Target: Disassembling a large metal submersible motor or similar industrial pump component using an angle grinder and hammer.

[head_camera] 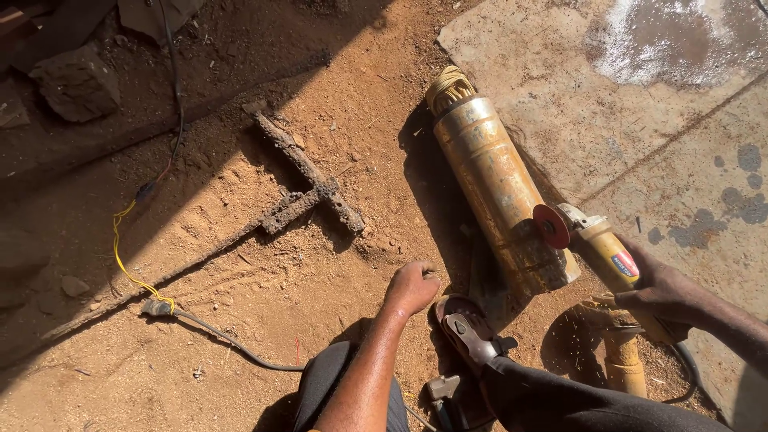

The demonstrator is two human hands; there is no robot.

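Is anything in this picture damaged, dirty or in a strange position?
Yes. The yellow metal cylinder lies on its side in the dirt, rusty, with loose wires sticking out of its far end. The right hand holds an angle grinder at its near end. A rusty cross-shaped iron piece lies half buried nearby.

left hand point(412, 286) knuckles down, fingers curled, arm straight and reaching forward. right hand point(664, 292) out to the side, fingers wrapped closed in a grip, forearm angled in from the right.
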